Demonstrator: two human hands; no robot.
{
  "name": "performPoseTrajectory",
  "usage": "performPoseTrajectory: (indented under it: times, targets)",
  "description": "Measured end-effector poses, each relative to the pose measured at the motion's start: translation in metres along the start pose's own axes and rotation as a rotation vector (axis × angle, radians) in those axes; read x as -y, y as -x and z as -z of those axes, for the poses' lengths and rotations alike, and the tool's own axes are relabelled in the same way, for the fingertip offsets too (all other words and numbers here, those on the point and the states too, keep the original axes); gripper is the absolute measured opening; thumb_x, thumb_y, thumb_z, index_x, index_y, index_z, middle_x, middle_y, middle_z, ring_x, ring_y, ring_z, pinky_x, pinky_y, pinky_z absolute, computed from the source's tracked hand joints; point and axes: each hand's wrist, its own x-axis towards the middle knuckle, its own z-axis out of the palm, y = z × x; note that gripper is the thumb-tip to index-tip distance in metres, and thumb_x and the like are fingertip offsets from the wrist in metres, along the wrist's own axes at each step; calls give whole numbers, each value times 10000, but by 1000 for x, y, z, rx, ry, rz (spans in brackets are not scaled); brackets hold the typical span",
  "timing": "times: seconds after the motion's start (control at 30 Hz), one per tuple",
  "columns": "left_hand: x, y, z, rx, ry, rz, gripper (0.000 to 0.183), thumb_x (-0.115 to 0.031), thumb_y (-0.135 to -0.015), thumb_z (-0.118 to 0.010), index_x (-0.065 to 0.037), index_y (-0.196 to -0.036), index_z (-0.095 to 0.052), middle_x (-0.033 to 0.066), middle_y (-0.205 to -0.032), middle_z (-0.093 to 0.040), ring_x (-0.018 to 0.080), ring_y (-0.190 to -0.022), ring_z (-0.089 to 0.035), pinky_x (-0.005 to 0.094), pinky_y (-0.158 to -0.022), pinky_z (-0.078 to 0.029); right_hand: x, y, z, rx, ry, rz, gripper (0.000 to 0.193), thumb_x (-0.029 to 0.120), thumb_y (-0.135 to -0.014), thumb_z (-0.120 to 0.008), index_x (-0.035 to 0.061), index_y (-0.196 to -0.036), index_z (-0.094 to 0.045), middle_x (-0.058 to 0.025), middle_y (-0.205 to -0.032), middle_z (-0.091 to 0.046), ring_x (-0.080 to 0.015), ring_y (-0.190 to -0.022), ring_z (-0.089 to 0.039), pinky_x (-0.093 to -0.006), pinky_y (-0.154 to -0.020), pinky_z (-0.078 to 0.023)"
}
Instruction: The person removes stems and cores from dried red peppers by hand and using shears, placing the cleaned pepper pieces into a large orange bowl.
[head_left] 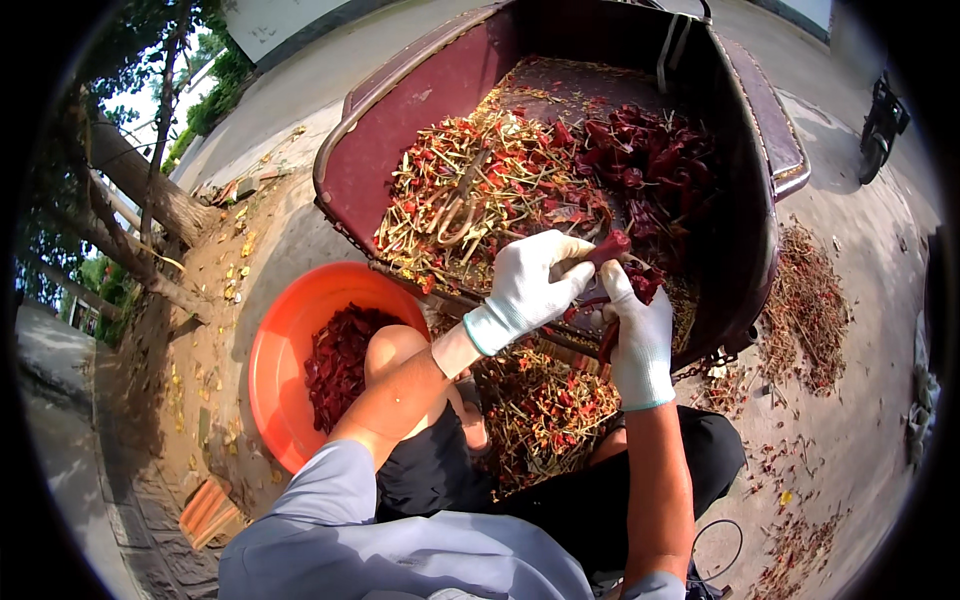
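Both my hands wear white knit gloves and meet above the near edge of a maroon cart bed (365,190). My left hand (535,285) pinches a wrinkled dried red chili pepper (610,246) between thumb and fingers. Close against it, my right hand (642,340) is closed, its thumb tip by the pepper's lower end. More dark red dried chili (645,284) shows in the right hand's grip; its lower part is hidden by the glove. Under the hands, the bed holds a pale heap of stems and chili bits (490,190) and a pile of darker whole chilies (655,165).
An orange tub (268,370) with dark red chili pieces (340,360) stands beside my left knee. Stem scraps (545,410) lie between my legs, and more debris (805,310) is on the ground at right. A brick (210,512), trees (150,180) and a parked two-wheeler (880,125) are farther off.
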Motion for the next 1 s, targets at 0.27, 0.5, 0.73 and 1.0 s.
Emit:
performPoseTrajectory:
  times: [0.27,0.5,0.73,1.0]
  targets:
    - [2,10,8,91,-82,-381,93,-55,-800,-722,-25,-887,-706,74,-830,-683,197,-728,-667,309,-667,-513,-2,-1,4,-12,410,144,240,160,-931,-676,19,-1116,-615,-6,-838,-646,-71,-671,-570,-236,-577,-464]
    - [9,3,31,249,555,138,259,-99,-915,-690,1,-1153,-676,41,-1035,-704,89,-950,-637,251,-846,-514,9,11,-2,216,165,-151,153,159,-946,-604,30,-1029,-593,-10,-751,-577,-64,-500,-454,-239,-452,-389]
    - [8,1,20,298,546,151,108,-79,-861,-722,8,-926,-722,80,-852,-731,118,-789,-679,275,-736,-541,3,22,-2,137,185,-302,170,220,-908,-610,70,-987,-605,29,-736,-504,-45,-539,-423,-213,-419,-312]
    - [17,2,-19,104,623,121,110,-93,-805,-750,14,-817,-731,111,-737,-727,152,-668,-691,309,-640,-539,-22,-4,40,101,1044,561,302,146,-969,-590,-64,-1185,-607,-31,-910,-640,-77,-701,-516,-227,-608,-431]
